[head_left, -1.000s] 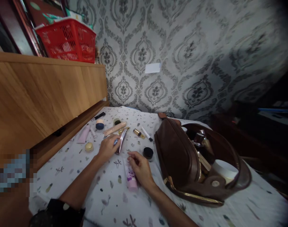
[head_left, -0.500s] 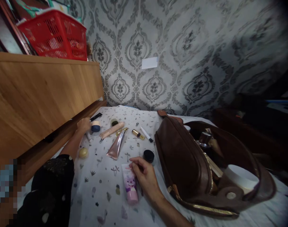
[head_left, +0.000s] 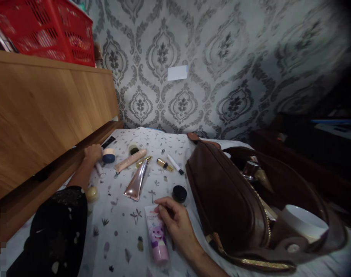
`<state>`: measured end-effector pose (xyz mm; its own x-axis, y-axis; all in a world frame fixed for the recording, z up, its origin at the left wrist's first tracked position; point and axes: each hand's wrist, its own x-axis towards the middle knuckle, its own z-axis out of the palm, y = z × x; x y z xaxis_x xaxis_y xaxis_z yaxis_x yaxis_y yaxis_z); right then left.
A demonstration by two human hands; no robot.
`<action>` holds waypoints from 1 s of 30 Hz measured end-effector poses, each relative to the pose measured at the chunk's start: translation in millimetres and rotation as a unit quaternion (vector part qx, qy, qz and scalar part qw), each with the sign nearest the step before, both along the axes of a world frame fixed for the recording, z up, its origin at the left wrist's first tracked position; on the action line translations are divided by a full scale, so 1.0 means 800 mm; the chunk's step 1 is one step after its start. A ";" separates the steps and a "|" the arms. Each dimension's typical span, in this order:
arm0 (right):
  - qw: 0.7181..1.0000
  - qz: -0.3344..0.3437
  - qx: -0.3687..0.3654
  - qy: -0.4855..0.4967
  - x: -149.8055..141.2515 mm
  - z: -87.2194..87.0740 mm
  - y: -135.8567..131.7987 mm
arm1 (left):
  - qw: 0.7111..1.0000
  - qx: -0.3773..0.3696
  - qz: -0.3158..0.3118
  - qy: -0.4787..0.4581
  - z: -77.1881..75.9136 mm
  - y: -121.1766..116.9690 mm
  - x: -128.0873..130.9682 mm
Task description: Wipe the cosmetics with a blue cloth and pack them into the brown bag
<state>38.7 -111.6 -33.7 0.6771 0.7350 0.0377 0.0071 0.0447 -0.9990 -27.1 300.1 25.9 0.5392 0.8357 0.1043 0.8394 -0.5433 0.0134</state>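
Note:
My right hand point(head_left: 175, 222) rests low in the middle, its curled fingers pinching the top edge of a white and pink tube with a purple bear point(head_left: 157, 237) that lies on the patterned white sheet point(head_left: 126, 238). My left hand point(head_left: 92, 152) reaches far left to the foot of the wooden headboard point(head_left: 48, 111). Its fingers are curled with the back toward me, and what they hold is hidden. It sits beside a blue-lidded jar point(head_left: 108, 156) and a small white stick point(head_left: 99, 169).
Spread on the sheet are a rose-gold tube point(head_left: 136, 181), a peach tube point(head_left: 130, 160), a gold lipstick point(head_left: 164, 164), a white pen point(head_left: 175, 164), a black jar point(head_left: 179, 193) and a yellow jar point(head_left: 91, 193). An open brown bag point(head_left: 227, 200) lies right. A red basket point(head_left: 48, 30) tops the headboard.
My left hand has left the rose-gold tube and moved far left to the headboard's foot. My right hand stays on the bear tube. The view has shifted down and right.

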 end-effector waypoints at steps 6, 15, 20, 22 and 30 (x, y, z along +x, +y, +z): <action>1.000 -0.003 0.001 0.003 0.001 -0.003 0.002 | 0.998 0.051 0.039 -0.001 0.007 -0.024 0.007; 1.000 0.005 0.008 0.007 0.000 -0.002 0.002 | 0.991 0.119 -0.066 -0.016 0.031 -0.077 0.014; 1.000 0.003 0.021 0.004 0.000 -0.004 0.004 | 0.981 0.144 -0.127 -0.018 0.037 -0.107 0.016; 1.000 0.005 0.026 -0.002 0.000 -0.005 0.004 | 0.978 0.150 -0.144 -0.021 0.039 -0.120 0.015; 0.999 0.014 0.030 -0.023 0.001 -0.003 0.003 | 0.951 0.186 -0.241 -0.050 0.032 -0.194 0.000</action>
